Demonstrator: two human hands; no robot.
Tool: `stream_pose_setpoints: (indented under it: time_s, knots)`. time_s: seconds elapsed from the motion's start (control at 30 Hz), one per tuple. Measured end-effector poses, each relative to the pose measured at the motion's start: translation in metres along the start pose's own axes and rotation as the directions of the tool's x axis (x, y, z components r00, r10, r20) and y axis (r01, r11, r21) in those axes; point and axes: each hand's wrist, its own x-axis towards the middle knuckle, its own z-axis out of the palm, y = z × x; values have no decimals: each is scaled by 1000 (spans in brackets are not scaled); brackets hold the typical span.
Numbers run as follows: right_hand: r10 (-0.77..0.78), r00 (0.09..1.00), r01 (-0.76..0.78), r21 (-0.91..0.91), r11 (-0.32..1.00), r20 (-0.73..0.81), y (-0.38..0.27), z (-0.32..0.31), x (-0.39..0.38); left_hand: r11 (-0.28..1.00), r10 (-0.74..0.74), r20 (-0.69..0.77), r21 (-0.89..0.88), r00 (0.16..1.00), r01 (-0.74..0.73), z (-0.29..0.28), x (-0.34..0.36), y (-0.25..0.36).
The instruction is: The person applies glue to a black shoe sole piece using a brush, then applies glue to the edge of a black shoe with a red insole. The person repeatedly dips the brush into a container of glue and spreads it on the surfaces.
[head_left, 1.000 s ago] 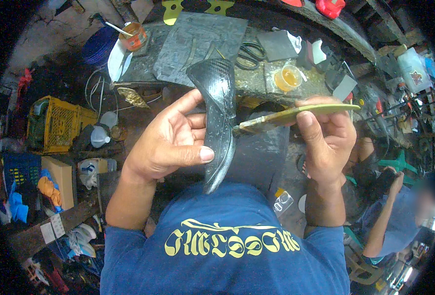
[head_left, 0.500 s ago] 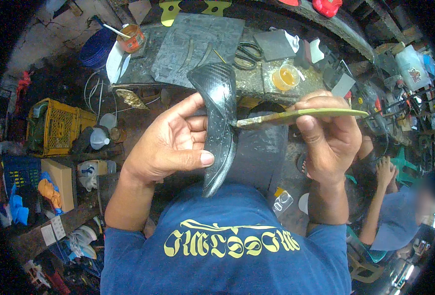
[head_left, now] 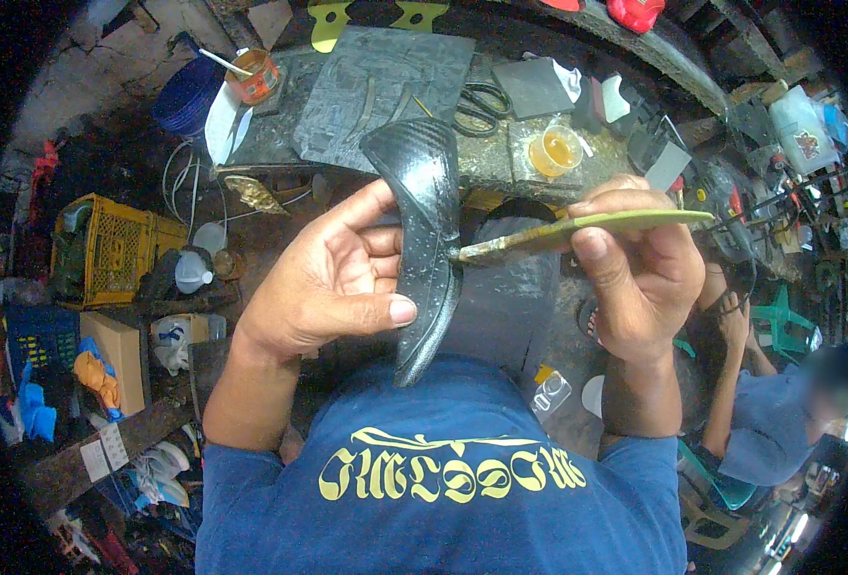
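In my left hand [head_left: 318, 287] I hold a glossy black, curved piece [head_left: 426, 182] upright, with a woven pattern at its top and pale specks lower down; the thumb lies on its face. My right hand [head_left: 639, 273] grips a flat yellow-green handled brush [head_left: 635, 218] sideways, its pale, stained narrow end touching the black piece near the middle of its right edge. Beyond my hands is a worn bench [head_left: 596, 171], carrying a dark grey sheet [head_left: 371, 77], black scissors [head_left: 481, 103] and a clear cup of amber liquid [head_left: 556, 149].
An orange tin [head_left: 252, 81] with a stick, blue bucket [head_left: 186, 94] and yellow crate [head_left: 107, 249] are at the left, above a cardboard box [head_left: 112, 359]. A co-worker in blue [head_left: 764, 422] sits at the right by a green chair [head_left: 778, 321]. Cluttered shelving surrounds them.
My right hand and brush have shifted slightly rightward and then slightly back. The black piece has moved a little downward. The co-worker's hands at the right have moved lower.
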Motion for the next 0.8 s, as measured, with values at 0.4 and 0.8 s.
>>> stream_pose_setpoints:
  time_s: [0.4,0.8]
  knots:
    - [-26,1000,26,30,999,0,-2,0,-3,998,59,-16,-3,998,-59,0,-1,-3]
    - [-161,986,161,20,987,33,1,-1,-4,995,97,-43,22,994,-96,2,1,-3]
